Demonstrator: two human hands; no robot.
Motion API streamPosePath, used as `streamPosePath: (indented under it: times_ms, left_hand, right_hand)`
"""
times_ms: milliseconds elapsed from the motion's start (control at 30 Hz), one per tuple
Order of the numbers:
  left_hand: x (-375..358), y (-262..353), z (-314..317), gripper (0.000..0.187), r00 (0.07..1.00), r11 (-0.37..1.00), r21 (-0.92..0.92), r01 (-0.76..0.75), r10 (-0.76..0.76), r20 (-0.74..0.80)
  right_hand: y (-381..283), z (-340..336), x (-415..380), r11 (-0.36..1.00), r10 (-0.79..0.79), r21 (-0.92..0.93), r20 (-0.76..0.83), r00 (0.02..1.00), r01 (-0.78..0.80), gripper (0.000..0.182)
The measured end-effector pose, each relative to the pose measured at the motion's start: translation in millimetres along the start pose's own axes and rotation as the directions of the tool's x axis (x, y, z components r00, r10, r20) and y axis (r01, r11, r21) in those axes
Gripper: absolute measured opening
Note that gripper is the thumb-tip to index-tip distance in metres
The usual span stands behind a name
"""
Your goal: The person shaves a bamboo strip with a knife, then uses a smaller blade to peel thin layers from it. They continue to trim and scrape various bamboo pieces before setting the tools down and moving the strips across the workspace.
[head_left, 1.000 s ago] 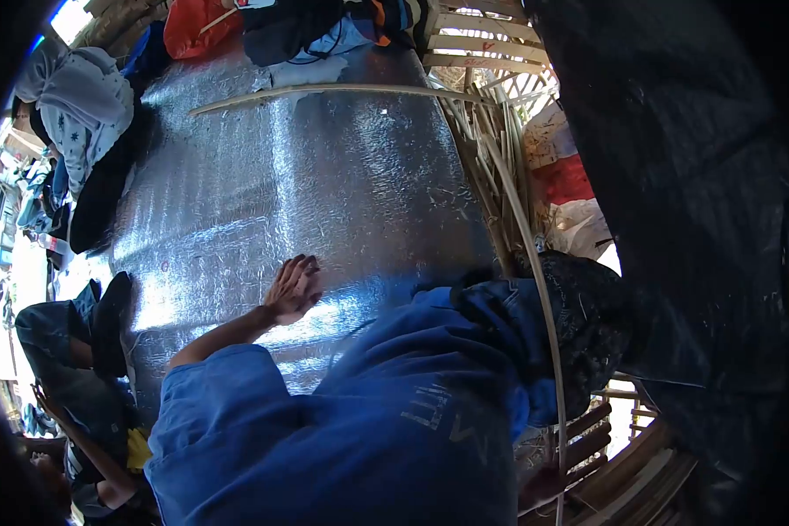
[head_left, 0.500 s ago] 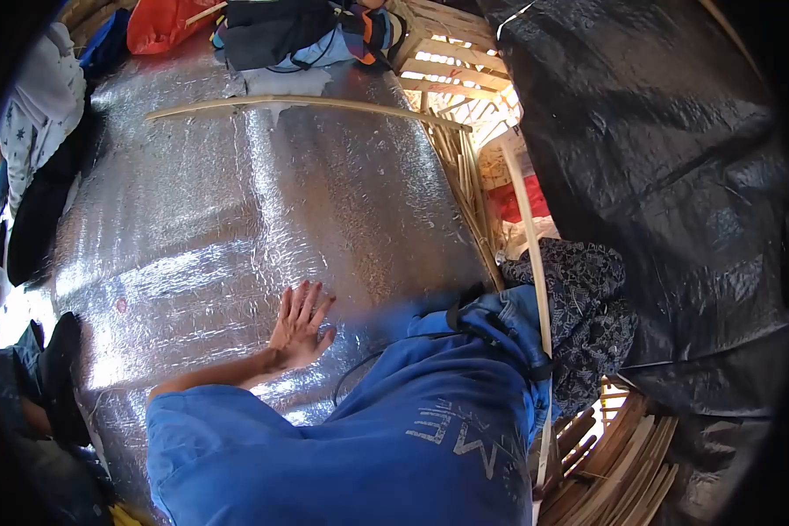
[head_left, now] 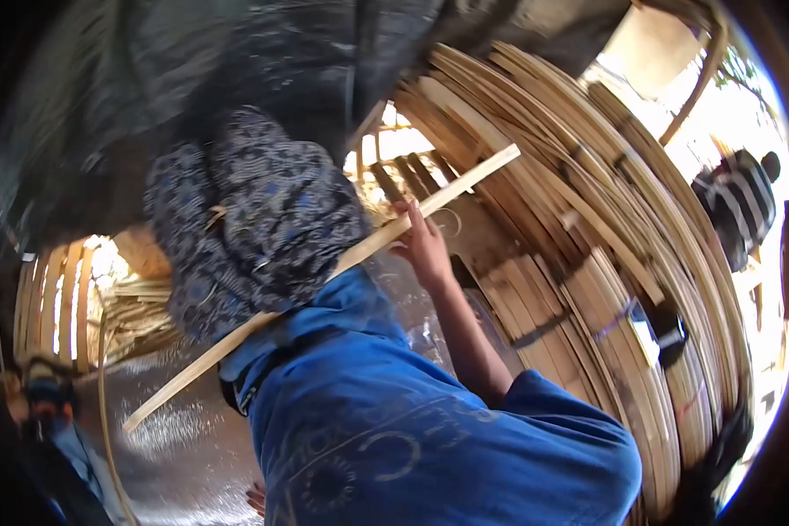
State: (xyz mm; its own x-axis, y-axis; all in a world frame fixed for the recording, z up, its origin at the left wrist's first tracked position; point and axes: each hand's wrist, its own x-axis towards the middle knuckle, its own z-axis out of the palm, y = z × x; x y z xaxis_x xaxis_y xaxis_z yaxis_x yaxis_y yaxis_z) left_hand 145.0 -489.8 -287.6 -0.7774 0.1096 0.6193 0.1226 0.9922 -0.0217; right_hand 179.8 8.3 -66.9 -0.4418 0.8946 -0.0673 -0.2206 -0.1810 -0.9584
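Observation:
A long pale wooden strip [head_left: 373, 244] lies slantwise across my lap, over the dark patterned cloth [head_left: 272, 210] on my legs. Toward its upper right end, my right hand [head_left: 425, 250] grips it with the fingers closed round it. Only the fingertips of my left hand [head_left: 256, 498] show at the bottom, slightly apart, by the silvery foil sheet [head_left: 180, 438]; my blue shirt hides the rest of that hand.
Bundles of wooden strips [head_left: 587, 202] are stacked on my right. A thin curved strip [head_left: 105, 412] stands at left, near slatted crates [head_left: 57, 302]. Black plastic sheeting [head_left: 167, 61] hangs ahead. Someone in striped clothing [head_left: 741, 206] is outside at far right.
My view has swung to the right, toward the stacked wood. My right hand, unseen before, now grips the strip. My left hand, earlier spread in full view, is mostly hidden.

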Motion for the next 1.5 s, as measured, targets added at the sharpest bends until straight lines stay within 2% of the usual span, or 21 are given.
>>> streamPosePath:
  times_ms: [33, 100, 133, 167, 200, 267, 300, 333, 367, 400, 467, 500, 567, 667, 833, 1033, 1267, 1500]
  left_hand:
    - [4.9, 2.5, -7.9, 0.061, 0.997, 1.000, -0.018, 0.013, -0.012, 0.076]
    - [14.3, 8.5, -15.2, 0.062, 0.983, 0.998, -0.044, 0.040, -0.031, 0.180]
    - [37.3, 7.4, -14.4, 0.062, 0.967, 0.998, -0.052, 0.039, -0.024, 0.255]
    - [45.5, 10.6, -17.9, 0.062, 0.955, 0.997, -0.056, 0.045, -0.027, 0.295]
    - [48.8, 10.0, -24.0, 0.062, 0.942, 0.996, -0.066, 0.060, -0.034, 0.335]
    - [57.4, 7.2, -35.3, 0.063, 0.899, 0.993, -0.074, 0.098, -0.056, 0.435]
    - [60.6, 4.4, -42.1, 0.063, 0.870, 0.989, -0.076, 0.128, -0.075, 0.488]
    - [62.5, 1.7, -50.7, 0.063, 0.832, 0.983, -0.068, 0.172, -0.108, 0.544]
    - [63.9, -7.5, -64.0, 0.064, 0.780, 0.974, -0.064, 0.218, -0.134, 0.612]
    - [70.7, -10.3, -73.6, 0.064, 0.699, 0.963, -0.041, 0.266, -0.164, 0.696]
    - [86.9, -10.7, -100.6, 0.065, 0.483, 0.937, 0.027, 0.349, -0.204, 0.852]
    - [10.6, -44.4, -45.9, 0.066, 0.834, 0.952, -0.182, 0.247, -0.113, 0.540]
    - [42.3, -23.8, -69.7, 0.062, 0.835, 0.915, -0.272, 0.299, -0.112, 0.539]
    - [33.1, -23.8, -64.2, 0.057, 0.848, 0.922, -0.286, 0.260, -0.077, 0.524]
    - [49.8, -24.7, -82.2, 0.056, 0.835, 0.905, -0.282, 0.318, -0.126, 0.536]
    - [56.1, -24.5, -83.0, 0.063, 0.795, 0.906, -0.250, 0.342, -0.136, 0.592]
    - [66.9, -12.9, -84.7, 0.056, 0.817, 0.917, -0.255, 0.307, -0.116, 0.565]
    - [65.8, -18.4, -81.3, 0.061, 0.782, 0.922, -0.235, 0.308, -0.105, 0.614]
  right_hand:
    - [9.4, -19.4, -9.5, 1.000, 0.005, 0.006, -0.039, 0.999, -0.005, 0.039]
    - [42.0, -55.0, -35.1, 0.979, -0.094, -0.189, -0.068, 0.993, 0.080, 0.044]
    - [51.2, -55.3, -49.5, 0.720, -0.265, -0.674, -0.047, 0.963, 0.166, 0.043]
    - [57.6, -76.9, -71.7, 0.591, -0.161, -0.801, -0.005, 0.987, 0.092, 0.040]
    - [82.4, -105.6, -112.4, 0.359, -0.341, -0.922, 0.019, 0.940, 0.149, 0.036]
    - [112.2, -150.7, -167.2, 0.279, -0.275, -0.957, -0.003, 0.961, 0.077, 0.023]
    - [117.1, -172.4, -186.8, 0.076, -0.218, -0.977, 0.180, 0.959, 0.200, 0.023]
    - [179.4, -211.8, -197.6, 0.779, -0.152, -0.627, -0.244, 0.958, -0.036, 0.024]
    - [109.4, -163.8, -216.8, 0.226, -0.241, -0.938, 0.209, 0.948, 0.264, 0.029]
    - [96.5, -153.1, -213.1, 0.151, -0.242, -0.941, 0.261, 0.934, 0.302, 0.029]
    - [101.0, -151.3, -202.3, 0.259, -0.217, -0.943, 0.153, 0.964, 0.208, 0.029]
    - [101.6, -147.9, -189.6, 0.292, -0.206, -0.939, 0.124, 0.971, 0.182, 0.030]
    - [101.6, -135.8, -156.4, 0.324, -0.168, -0.934, 0.100, 0.981, 0.151, 0.030]
    - [103.3, -119.0, -122.3, 0.334, -0.135, -0.924, 0.148, 0.980, 0.185, 0.031]
    - [89.4, -90.6, -79.3, 0.344, -0.057, -0.910, 0.226, 0.972, 0.232, 0.032]
    - [75.0, -77.1, -65.9, 0.374, -0.016, -0.899, 0.238, 0.971, 0.227, 0.034]
    - [52.2, -75.6, -69.6, 0.392, 0.037, -0.901, 0.217, 0.975, 0.186, 0.036]
    - [33.3, -84.4, -86.0, 0.403, 0.054, -0.906, 0.168, 0.984, 0.132, 0.038]
